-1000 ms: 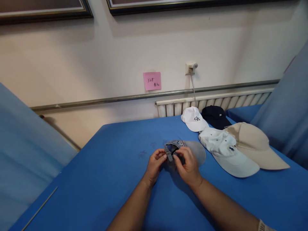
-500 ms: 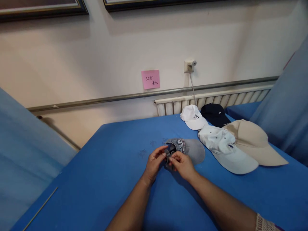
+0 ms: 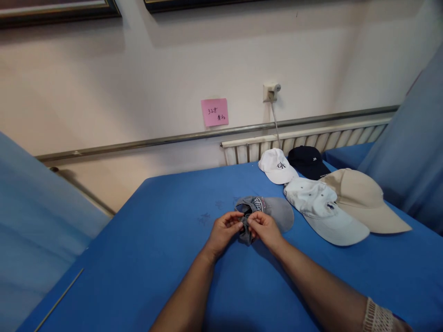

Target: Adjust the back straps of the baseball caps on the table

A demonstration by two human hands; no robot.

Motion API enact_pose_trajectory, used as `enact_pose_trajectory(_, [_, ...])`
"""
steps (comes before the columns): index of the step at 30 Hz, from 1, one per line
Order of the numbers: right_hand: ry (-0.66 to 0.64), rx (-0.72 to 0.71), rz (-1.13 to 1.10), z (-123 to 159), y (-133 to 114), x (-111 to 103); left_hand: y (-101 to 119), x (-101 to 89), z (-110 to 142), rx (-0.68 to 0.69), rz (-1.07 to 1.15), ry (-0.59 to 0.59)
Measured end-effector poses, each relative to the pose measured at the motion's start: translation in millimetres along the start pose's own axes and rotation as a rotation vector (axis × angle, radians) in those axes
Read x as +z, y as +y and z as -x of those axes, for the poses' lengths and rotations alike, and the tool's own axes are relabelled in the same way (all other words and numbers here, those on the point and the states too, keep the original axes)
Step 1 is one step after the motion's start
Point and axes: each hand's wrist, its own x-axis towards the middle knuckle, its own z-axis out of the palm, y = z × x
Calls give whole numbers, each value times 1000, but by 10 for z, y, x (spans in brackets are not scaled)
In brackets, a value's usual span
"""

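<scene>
A grey baseball cap [image 3: 282,213] with embroidered lettering lies on the blue-covered table [image 3: 166,221], its brim pointing right. My left hand [image 3: 222,232] pinches the back edge of this cap between thumb and fingers. Close beside it, my right hand [image 3: 265,230] also pinches the cap's back edge, near its strap. Fingertips of both hands almost meet, and they partly hide the strap and the opening. Part of the crown hangs crumpled below the fingers.
Right of the grey cap lie a pale cap [image 3: 320,210], a beige cap [image 3: 363,196], a white cap [image 3: 277,166] and a black cap [image 3: 307,161]. Behind the table are a radiator [image 3: 252,152] and a metal rail [image 3: 155,139]. Blue curtains [image 3: 41,226] hang at both sides.
My fingertips have come closer together at the back of the grey cap, whose rear part has shifted slightly in my grip. The camera view has moved a little.
</scene>
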Motion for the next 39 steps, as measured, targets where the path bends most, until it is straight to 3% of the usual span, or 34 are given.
enact_pose_trajectory(5, [-38, 18, -20, -8, 25, -17, 18, 19, 0, -21, -2, -34])
enact_pose_trajectory(13, [-65, 44, -43, 22, -30, -19, 16, 50, 5, 37, -89, 82])
enact_pose_trajectory(18, [-110, 90, -53, 12, -55, -49, -26, 38, -10, 13, -74, 54])
enact_pose_trajectory(28, [-9, 96, -92, -4, -29, -25, -43, 47, -11, -9, -50, 69])
enact_pose_trajectory(39, [-148, 165, -188, -21, 16, -88, -4, 65, 8, -16, -67, 29])
